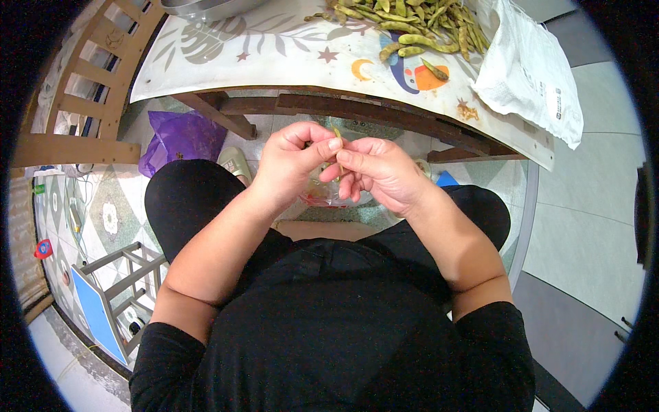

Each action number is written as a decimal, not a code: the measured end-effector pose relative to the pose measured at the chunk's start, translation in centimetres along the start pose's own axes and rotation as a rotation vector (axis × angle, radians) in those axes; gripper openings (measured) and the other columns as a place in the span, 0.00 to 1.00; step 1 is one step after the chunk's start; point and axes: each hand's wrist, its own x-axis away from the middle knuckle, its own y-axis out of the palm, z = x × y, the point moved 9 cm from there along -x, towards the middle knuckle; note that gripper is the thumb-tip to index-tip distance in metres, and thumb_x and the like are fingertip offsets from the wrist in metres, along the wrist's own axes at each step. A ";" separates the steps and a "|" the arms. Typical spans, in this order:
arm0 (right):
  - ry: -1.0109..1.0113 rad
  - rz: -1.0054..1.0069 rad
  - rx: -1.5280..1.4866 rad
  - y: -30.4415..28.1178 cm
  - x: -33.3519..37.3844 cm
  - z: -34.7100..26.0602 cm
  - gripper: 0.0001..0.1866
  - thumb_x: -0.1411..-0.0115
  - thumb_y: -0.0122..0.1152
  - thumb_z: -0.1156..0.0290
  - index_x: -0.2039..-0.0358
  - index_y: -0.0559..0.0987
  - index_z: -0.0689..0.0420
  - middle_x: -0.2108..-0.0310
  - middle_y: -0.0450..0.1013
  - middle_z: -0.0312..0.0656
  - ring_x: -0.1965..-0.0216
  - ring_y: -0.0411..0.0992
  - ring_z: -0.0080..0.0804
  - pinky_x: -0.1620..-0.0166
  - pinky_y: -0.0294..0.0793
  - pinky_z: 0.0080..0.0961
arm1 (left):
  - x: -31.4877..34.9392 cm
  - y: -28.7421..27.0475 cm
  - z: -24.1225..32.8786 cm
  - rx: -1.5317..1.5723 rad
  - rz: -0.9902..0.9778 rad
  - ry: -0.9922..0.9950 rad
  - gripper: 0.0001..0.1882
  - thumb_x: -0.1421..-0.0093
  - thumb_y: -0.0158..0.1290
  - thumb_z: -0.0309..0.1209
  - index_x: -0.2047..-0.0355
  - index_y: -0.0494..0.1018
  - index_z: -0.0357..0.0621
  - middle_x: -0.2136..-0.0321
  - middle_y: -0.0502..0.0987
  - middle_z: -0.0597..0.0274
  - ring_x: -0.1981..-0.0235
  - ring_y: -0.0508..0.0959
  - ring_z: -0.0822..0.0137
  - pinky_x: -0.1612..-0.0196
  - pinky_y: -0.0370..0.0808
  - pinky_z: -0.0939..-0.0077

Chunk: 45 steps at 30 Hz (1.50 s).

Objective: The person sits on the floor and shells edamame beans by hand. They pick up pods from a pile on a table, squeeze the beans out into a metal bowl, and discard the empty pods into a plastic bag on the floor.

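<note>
Above my lap, my left hand (296,156) and my right hand (386,172) meet with thumbs and fingertips pinched on one thin green bean pod (337,132). Only the upper end of the pod shows clearly; my fingers cover much of it. Under my hands, between my knees, lies a clear plastic bag (322,197), whose contents I cannot make out. A heap of green and yellowish bean pods (425,20) rests on the table ahead, with a few loose pods at its near edge.
The low wooden table has a patterned cover (288,58). A white sack (525,69) leans over its right side, and a metal basin (206,8) stands at the far left. A purple bag (180,141) lies on the floor. To my left is a blue-topped stool (99,312).
</note>
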 end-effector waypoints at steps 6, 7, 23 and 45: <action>-0.006 -0.063 -0.040 0.6 0.1 -0.1 0.15 0.45 0.46 0.61 0.71 0.72 0.62 0.74 0.72 0.41 0.83 0.69 0.22 0.80 0.66 0.13 | 1.4 1.8 4.9 -0.729 -0.067 0.635 0.03 0.49 0.50 0.26 0.77 0.69 0.40 0.80 0.70 0.68 0.77 0.67 0.77 0.76 0.65 0.85; -0.003 -0.090 -0.050 0.8 0.2 -0.3 0.15 0.44 0.46 0.61 0.71 0.72 0.61 0.74 0.72 0.41 0.83 0.69 0.22 0.81 0.66 0.13 | 1.5 1.9 5.1 -0.711 -0.095 0.655 0.03 0.49 0.49 0.26 0.77 0.69 0.40 0.80 0.70 0.68 0.78 0.67 0.77 0.76 0.64 0.85; -0.422 0.380 0.772 -2.2 -0.9 -2.8 0.12 0.47 0.49 0.64 0.77 0.73 0.60 0.83 0.69 0.40 0.81 0.68 0.27 0.77 0.67 0.23 | -0.5 -0.1 -6.0 0.623 0.072 -0.336 0.07 0.46 0.42 0.32 0.71 0.66 0.42 0.74 0.70 0.63 0.72 0.70 0.68 0.66 0.67 0.72; -0.411 0.451 1.052 -2.6 -0.1 -4.1 0.09 0.53 0.55 0.70 0.72 0.74 0.61 0.75 0.70 0.45 0.73 0.69 0.35 0.70 0.67 0.24 | -0.8 -0.8 -3.7 0.003 0.099 -0.090 0.08 0.45 0.44 0.28 0.65 0.67 0.40 0.70 0.71 0.64 0.70 0.70 0.74 0.67 0.68 0.82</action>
